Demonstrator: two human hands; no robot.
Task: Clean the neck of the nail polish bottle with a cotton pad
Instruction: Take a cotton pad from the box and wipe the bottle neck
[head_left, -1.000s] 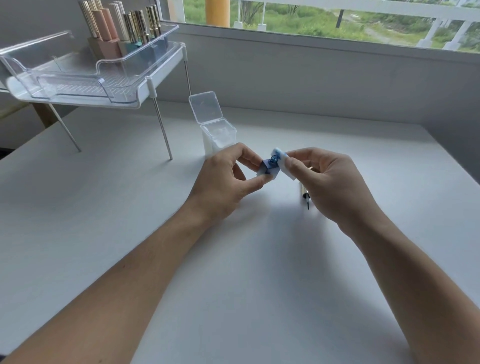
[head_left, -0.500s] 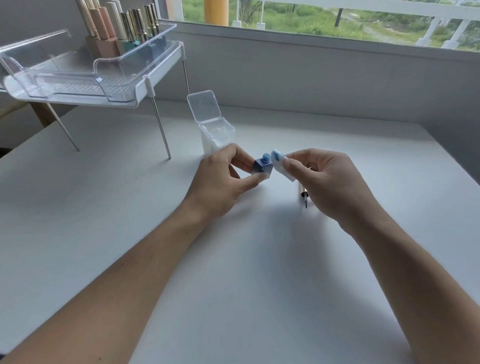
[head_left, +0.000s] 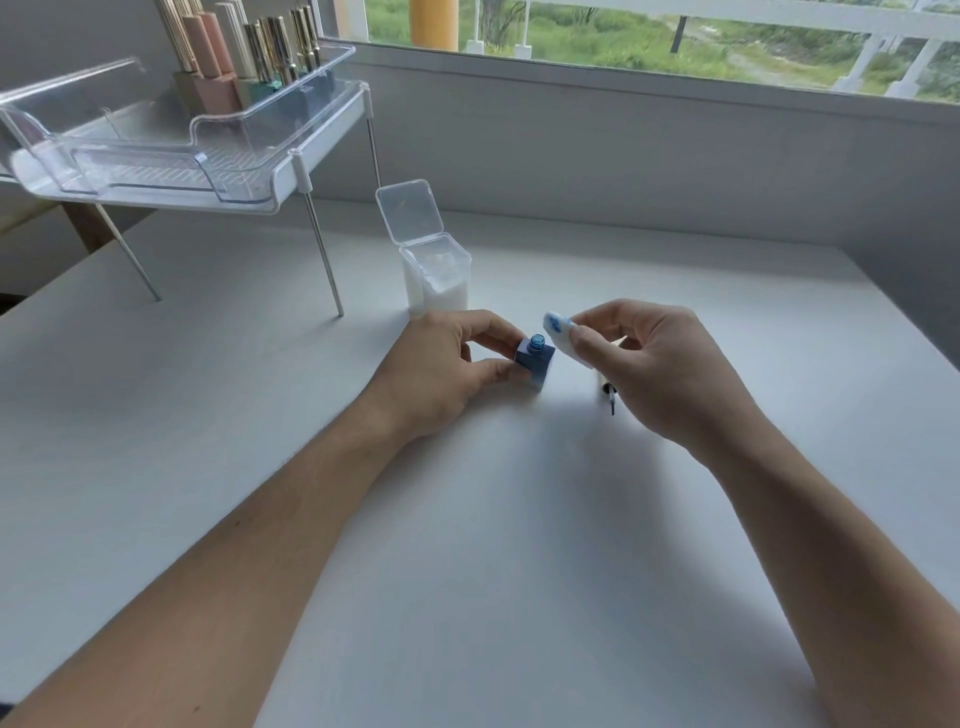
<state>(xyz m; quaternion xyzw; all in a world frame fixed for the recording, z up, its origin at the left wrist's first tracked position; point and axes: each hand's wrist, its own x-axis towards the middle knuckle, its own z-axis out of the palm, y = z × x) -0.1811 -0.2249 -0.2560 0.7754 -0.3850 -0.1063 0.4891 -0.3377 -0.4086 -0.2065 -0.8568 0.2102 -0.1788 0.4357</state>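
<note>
Bottle (head_left: 535, 364) is pinched upright by the left hand (head_left: 441, 369) on the surface (head_left: 467, 571), mid-way toward the far edge, neck uncapped. Blue-stained pad (head_left: 563, 338) is pinched by the right hand (head_left: 660, 374), just beside the neck, not touching.

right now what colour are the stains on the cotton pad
Blue smears on the white cotton pad, seen in the head view.

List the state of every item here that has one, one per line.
nail polish bottle: uncapped, upright on the table, neck bare
cotton pad: blue-stained, off the neck
cotton pad box: lid flipped open, pads inside
cap with brush: off the bottle, mostly hidden
left hand: grip on bottle
right hand: pinching pad
</note>
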